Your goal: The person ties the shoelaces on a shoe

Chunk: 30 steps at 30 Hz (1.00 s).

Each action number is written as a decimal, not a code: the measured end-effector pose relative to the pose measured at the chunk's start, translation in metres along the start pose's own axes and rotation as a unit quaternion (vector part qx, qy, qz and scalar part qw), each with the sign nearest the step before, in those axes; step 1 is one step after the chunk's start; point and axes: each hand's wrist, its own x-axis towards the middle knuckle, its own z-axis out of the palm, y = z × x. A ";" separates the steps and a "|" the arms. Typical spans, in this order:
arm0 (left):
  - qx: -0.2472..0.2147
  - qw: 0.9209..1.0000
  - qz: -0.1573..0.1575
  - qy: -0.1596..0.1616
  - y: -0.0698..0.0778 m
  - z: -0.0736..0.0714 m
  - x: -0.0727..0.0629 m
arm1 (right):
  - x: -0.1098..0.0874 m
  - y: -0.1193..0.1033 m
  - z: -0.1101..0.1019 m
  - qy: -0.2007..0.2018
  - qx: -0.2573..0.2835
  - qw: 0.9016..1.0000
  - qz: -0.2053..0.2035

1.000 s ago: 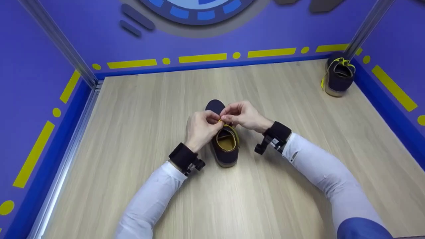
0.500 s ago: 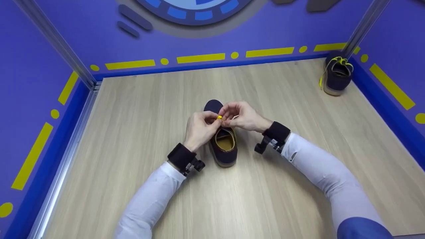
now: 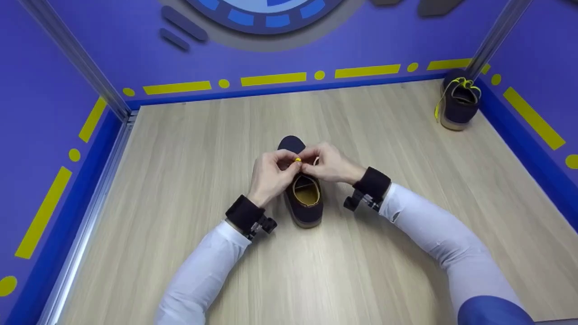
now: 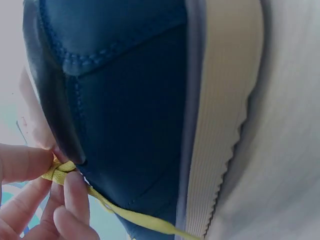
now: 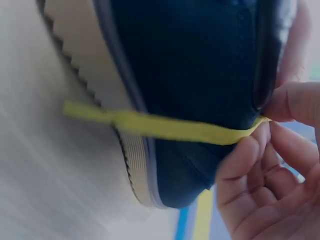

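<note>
A dark shoe [image 3: 308, 213] with a tan sole stands on the table between my hands, its toe pointing away. Above its tongue my left hand [image 3: 273, 176] pinches the yellow shoelace [image 4: 59, 172], which is crossed into a small knot at the fingertips. One lace end runs down the shoe's side in the left wrist view. My right hand [image 3: 332, 163] meets the left over the shoe and pinches the lace between thumb and fingers. In the right wrist view another lace end [image 5: 175, 128] hangs across the shoe's side past the sole. The hands cover the eyelets in the head view.
A second dark shoe [image 3: 460, 101] with yellow laces stands in the far right corner, one lace end hanging beside it. Purple walls [image 3: 271, 63] with yellow marks enclose the wooden table [image 3: 189, 180] at the back and sides.
The yellow knot has risen a little into view between the fingertips since one second ago. My right hand has shifted slightly, its fingers now lower and closer to the left hand. The shoe stays put.
</note>
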 end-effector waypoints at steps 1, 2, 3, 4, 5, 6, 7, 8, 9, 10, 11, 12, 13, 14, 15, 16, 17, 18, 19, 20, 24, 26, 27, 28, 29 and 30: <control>0.002 1.000 0.005 0.001 0.000 -0.001 0.000 | 0.000 -0.001 0.000 0.000 -0.024 1.000 -0.012; 0.006 1.000 0.011 0.002 0.000 -0.002 0.000 | 0.000 -0.002 0.000 0.000 -0.042 0.999 -0.022; 0.007 1.000 0.015 0.003 0.000 -0.002 0.001 | 0.000 -0.002 0.001 0.001 -0.054 0.998 -0.028; 0.006 1.000 0.018 0.002 -0.001 -0.003 0.001 | 0.000 -0.003 0.001 0.002 -0.059 0.998 -0.029; 0.005 1.000 0.020 0.002 -0.001 -0.004 0.001 | 0.001 -0.003 0.001 0.001 -0.060 0.998 -0.025; 0.003 1.000 0.022 0.000 -0.001 -0.004 0.002 | 0.001 -0.003 0.000 0.001 -0.055 0.998 -0.019; 0.001 1.000 0.024 -0.001 -0.002 -0.004 0.002 | 0.002 -0.002 0.000 -0.001 -0.046 0.999 -0.011; 0.000 1.000 0.026 -0.002 -0.002 -0.004 0.002 | 0.002 -0.001 0.000 -0.003 -0.034 0.999 0.000; -0.003 1.000 0.028 -0.003 -0.003 -0.004 0.002 | 0.003 0.000 -0.001 -0.007 -0.018 1.000 0.013; -0.005 1.000 0.030 -0.004 -0.003 -0.003 0.002 | 0.003 0.000 -0.001 -0.012 -0.001 1.000 0.027; -0.009 0.999 0.031 -0.004 -0.004 -0.003 0.002 | 0.004 0.001 -0.002 -0.019 0.018 0.999 0.044; -0.013 0.999 0.032 -0.003 -0.004 -0.002 0.002 | 0.004 0.002 -0.003 -0.026 0.039 0.997 0.063; -0.015 0.999 0.035 -0.002 -0.005 -0.001 0.002 | 0.004 0.002 -0.005 -0.033 0.064 0.994 0.081; -0.020 0.999 0.037 -0.002 -0.005 0.000 0.001 | 0.004 0.002 -0.006 -0.040 0.091 0.990 0.101; -0.022 0.999 0.041 0.000 -0.006 0.000 0.001 | 0.004 0.003 -0.008 -0.046 0.120 0.984 0.121; -0.020 0.999 0.047 0.002 -0.006 0.001 0.001 | 0.004 0.002 -0.009 -0.052 0.146 0.978 0.140; -0.013 0.998 0.056 0.006 -0.006 0.002 0.001 | 0.004 0.003 -0.011 -0.057 0.170 0.971 0.158; -0.003 0.998 0.067 0.011 -0.006 0.003 0.000 | 0.005 0.002 -0.013 -0.061 0.188 0.965 0.172; 0.009 0.997 0.081 0.017 -0.006 0.003 0.000 | 0.005 0.002 -0.014 -0.065 0.201 0.960 0.183; 0.023 0.995 0.097 0.023 -0.006 0.004 0.000 | 0.006 0.003 -0.015 -0.070 0.207 0.957 0.192; 0.066 0.984 0.157 0.045 -0.008 0.005 -0.002 | 0.010 0.003 -0.020 -0.100 0.190 0.957 0.194; 0.067 0.981 0.175 0.047 -0.010 0.005 -0.002 | 0.011 0.004 -0.021 -0.111 0.185 0.958 0.187; 0.066 0.980 0.182 0.047 -0.011 0.005 -0.002 | 0.011 0.004 -0.021 -0.117 0.186 0.958 0.183; 0.065 0.979 0.188 0.047 -0.011 0.004 -0.003 | 0.011 0.005 -0.021 -0.120 0.188 0.958 0.181; 0.066 0.978 0.193 0.047 -0.012 0.004 -0.003 | 0.011 0.006 -0.021 -0.123 0.193 0.957 0.179; 0.067 0.977 0.199 0.047 -0.012 0.004 -0.003 | 0.011 0.007 -0.021 -0.126 0.197 0.956 0.177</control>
